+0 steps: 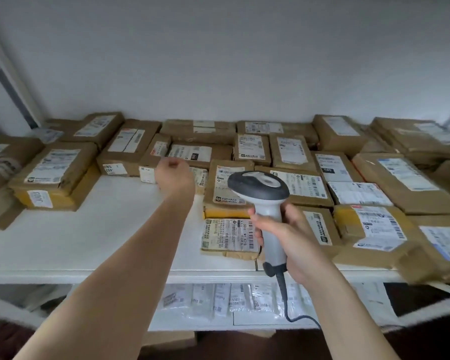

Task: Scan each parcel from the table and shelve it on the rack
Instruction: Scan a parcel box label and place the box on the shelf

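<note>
My right hand (294,242) grips the handle of a grey-and-white barcode scanner (264,196), its dark head tilted up over the parcels and its cable hanging down. A flat brown parcel (229,236) with a white barcode label lies just left of that hand near the shelf's front edge. My left hand (174,175) reaches far over the white rack shelf (89,229), fingers curled loosely, right in front of a small brown parcel (156,158) in the middle row. I cannot see anything held in it.
Several labelled cardboard parcels cover the back and right of the shelf; a stacked pair (55,175) sits at the left. A lower shelf holds white plastic mailer bags (218,300). The white wall stands behind.
</note>
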A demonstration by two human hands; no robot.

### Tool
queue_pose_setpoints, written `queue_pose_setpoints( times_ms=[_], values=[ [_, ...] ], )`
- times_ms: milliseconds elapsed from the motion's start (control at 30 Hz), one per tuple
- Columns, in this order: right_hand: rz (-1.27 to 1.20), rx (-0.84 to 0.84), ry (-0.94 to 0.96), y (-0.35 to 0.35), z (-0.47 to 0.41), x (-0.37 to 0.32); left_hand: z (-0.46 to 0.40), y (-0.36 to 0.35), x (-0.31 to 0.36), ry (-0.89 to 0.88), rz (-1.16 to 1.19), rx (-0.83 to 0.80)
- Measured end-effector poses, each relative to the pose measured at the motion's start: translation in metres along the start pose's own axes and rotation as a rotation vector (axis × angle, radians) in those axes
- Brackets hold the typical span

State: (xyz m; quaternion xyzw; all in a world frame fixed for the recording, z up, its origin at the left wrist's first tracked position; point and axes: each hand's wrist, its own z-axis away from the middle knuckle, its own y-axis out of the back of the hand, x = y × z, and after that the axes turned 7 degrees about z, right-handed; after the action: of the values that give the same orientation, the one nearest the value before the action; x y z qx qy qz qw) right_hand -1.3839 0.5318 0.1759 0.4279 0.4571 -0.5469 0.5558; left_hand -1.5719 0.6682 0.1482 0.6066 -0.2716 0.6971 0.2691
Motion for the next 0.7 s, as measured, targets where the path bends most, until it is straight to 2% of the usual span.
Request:
queue_pose_setpoints(
  times_ms=[233, 467, 700],
  values=[
    [-0.128, 0.236, 0.074, 0.05, 0.061, 0.002, 0.091, -0.064, 0.033, -0.24, 0.094, -0.295],
    [-0.214, 0.558, 0.147, 0.169, 0.139, 0.016, 0.256, -0.153, 0.026, -0.357, 0.2, -0.658],
    [-0.221, 0.843, 0.153, 0.341, 0.238, 0.051, 0.48, -0.257, -0.01, -0.264, 0.269, -0.943]
  ],
)
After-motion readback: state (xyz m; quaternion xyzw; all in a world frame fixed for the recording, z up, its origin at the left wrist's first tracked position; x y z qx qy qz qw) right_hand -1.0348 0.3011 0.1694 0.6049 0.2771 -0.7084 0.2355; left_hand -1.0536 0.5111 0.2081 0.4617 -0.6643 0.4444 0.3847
